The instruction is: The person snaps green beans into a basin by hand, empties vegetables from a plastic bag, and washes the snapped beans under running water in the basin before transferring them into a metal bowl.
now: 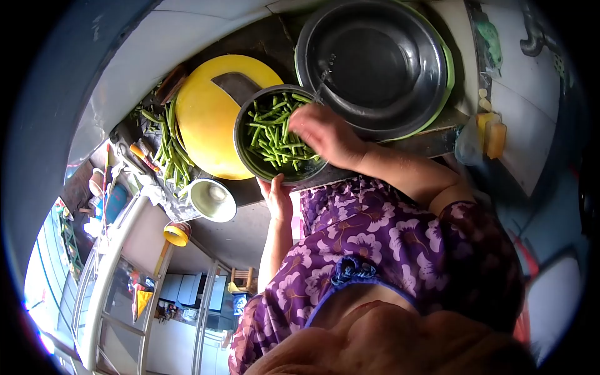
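Note:
A dark round bowl (242, 145) holds many cut green bean pieces (275, 134). My left hand (275, 194) grips its near rim, with the thumb up along the outside. Over the right side of the bowl is my right hand (328, 134), its slightly blurred fingers reaching towards the beans with no held thing visible. Water drops (326, 65) show in the air just above this hand. Under the bowl's left edge lies a round yellow board (206, 131), and a knife with a broad dark blade (234, 86) rests on it.
A large black basin (369, 119) stands behind and right of the bowl, with a green rim beneath it. Whole green beans (172, 150) lie left of the board. A white cup (212, 201) sits near the counter edge. Yellow sponges (490, 134) are at the right.

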`<state>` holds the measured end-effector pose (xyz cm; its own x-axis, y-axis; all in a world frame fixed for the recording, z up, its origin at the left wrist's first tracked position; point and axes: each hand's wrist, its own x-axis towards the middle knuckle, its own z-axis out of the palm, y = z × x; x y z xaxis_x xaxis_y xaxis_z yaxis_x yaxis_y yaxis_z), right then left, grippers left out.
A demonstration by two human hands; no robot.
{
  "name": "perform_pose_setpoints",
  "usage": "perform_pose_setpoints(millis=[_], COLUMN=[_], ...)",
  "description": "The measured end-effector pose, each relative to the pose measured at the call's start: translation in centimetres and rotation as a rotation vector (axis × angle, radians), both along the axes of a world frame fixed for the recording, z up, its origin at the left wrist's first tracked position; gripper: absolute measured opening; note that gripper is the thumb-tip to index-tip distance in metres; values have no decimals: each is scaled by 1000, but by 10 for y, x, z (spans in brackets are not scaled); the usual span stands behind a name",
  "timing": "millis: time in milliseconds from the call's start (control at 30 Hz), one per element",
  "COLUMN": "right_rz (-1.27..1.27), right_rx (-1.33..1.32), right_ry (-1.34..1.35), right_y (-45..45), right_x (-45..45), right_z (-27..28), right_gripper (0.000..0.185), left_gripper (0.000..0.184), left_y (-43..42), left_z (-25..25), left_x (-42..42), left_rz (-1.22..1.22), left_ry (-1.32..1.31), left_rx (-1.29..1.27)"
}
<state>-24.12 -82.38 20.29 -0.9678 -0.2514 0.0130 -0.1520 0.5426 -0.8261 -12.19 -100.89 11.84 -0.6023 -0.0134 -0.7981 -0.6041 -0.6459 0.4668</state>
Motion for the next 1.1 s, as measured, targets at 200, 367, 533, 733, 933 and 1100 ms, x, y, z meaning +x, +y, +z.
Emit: perform_pose_setpoints(millis=[200,367,533,733,933,1100], right_rz=[64,-398,-183,-258,-189,-244], right_rx=[77,388,467,762,895,644], right_ry=[80,-204,-402,-489,-538,-670], right_y=[11,144,175,154,196,229], right_x=[19,3,48,47,49,47], right_z=[7,-69,-146,-117,-119,-116], right_gripper=[11,16,21,25,23,20], left_gripper=[70,65,64,64,65,64], left_y=[-6,-14,-13,-9,-7,-5], left_z=[6,-1,0,1,1,2], left_x=[-1,7,6,4,1,0], left_rz=[0,31,35,51,29,18], left_ry=[33,6,-15,-3,-1,-13], left_rx=[40,-21,-42,-30,-16,-19])
